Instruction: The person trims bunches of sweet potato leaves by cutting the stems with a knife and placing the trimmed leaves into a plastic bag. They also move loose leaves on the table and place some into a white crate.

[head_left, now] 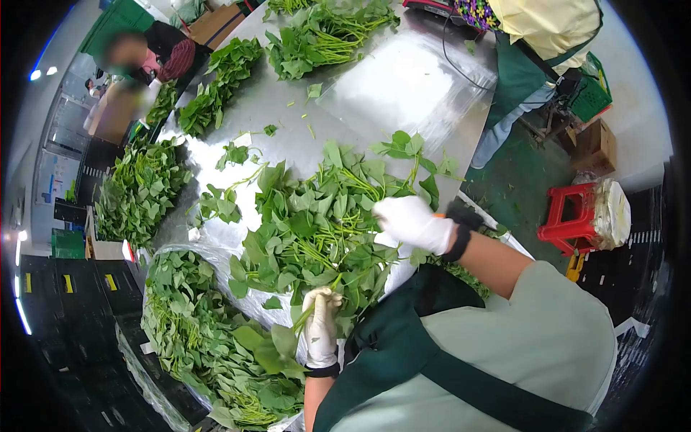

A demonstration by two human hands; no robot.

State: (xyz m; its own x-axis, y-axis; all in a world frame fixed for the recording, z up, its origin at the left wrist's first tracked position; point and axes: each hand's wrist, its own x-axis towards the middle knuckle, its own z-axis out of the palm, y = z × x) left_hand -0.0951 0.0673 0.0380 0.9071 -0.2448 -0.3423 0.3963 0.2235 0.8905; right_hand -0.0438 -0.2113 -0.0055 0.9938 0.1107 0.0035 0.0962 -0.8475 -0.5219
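Note:
My left hand, in a white glove, is closed round a few leafy green stems, whose leaves hang to the lower left. In front of me a loose heap of leafy greens, with long pale stalks and broad pointed leaves, lies on the metal table. Over the heap's right side is my right hand, also white-gloved, its fingers curled together; whatever they hold is hidden. Close by my left hand, a plastic-lined container is filled with more of the same greens.
Other bunches of greens lie along the far and left parts of the table. A co-worker is at the far left, another person at the far right. A red stool stands on the floor to the right; black crates are stacked left.

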